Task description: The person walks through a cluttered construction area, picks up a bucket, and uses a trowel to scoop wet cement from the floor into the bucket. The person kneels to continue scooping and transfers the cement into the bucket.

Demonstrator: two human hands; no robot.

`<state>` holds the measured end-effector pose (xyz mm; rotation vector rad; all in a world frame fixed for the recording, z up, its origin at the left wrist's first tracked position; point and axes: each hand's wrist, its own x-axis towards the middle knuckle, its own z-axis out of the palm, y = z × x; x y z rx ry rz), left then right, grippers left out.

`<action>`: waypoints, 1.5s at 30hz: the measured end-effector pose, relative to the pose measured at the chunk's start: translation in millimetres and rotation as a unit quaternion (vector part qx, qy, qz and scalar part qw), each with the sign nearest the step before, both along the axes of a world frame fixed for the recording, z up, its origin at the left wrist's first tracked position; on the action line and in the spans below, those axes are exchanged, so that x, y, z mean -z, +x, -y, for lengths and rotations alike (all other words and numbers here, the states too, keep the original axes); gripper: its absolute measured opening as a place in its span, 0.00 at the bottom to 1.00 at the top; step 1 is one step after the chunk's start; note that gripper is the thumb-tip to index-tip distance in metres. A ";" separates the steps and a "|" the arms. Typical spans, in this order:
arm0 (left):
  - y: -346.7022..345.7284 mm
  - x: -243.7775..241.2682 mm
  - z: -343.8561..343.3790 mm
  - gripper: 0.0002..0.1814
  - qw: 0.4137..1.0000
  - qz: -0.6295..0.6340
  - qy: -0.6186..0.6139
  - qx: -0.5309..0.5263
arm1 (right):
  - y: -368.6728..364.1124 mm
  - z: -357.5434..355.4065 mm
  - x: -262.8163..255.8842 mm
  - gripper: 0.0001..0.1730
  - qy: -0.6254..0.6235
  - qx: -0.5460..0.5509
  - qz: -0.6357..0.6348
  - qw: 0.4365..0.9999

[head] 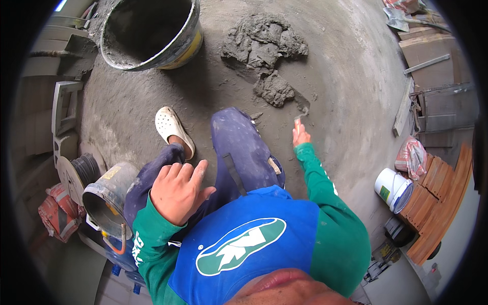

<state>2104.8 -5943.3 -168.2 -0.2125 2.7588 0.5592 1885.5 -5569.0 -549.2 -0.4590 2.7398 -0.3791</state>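
My right hand (301, 135) grips the handle of a trowel (303, 102) low over the concrete floor. A lump of wet mortar (275, 90) lies at the trowel's blade and hides part of it. Just beyond sits a larger heap of grey mortar (263, 42), which the smaller lump touches or nearly touches. My left hand (179, 190) holds nothing; it hovers palm down above my bent left leg, thumb apart from the fingers. A large mortar-crusted tub (152, 67) with a dark hollow inside stands at the upper left.
At left are a shovel blade (78, 55), a cable spool (72, 179), a tipped grey bucket (124, 175) and a red-and-white bag (59, 213). To the right stand a white lidded bucket (392, 190), stacked wooden boards (438, 183) and another bag (411, 157). A second shovel (397, 19) lies upper right.
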 end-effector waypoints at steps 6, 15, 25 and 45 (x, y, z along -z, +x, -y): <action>8.1 -2.9 1.9 0.31 1.000 -0.023 0.001 -0.015 | 25.1 75.9 -37.3 0.26 -0.246 0.417 0.373 0.792; 12.6 -9.3 -1.0 0.32 1.000 -0.012 -0.023 -0.003 | -11.1 171.1 -15.4 0.23 -0.453 0.428 0.485 0.614; 25.3 -3.2 -9.4 0.29 0.999 -0.032 -0.032 -0.012 | -55.9 133.9 -182.8 0.21 -0.499 0.223 0.590 0.594; 12.6 10.0 -14.9 0.28 0.997 -0.054 -0.063 -0.003 | -24.5 477.1 -261.0 0.29 -0.087 -0.338 -0.053 0.936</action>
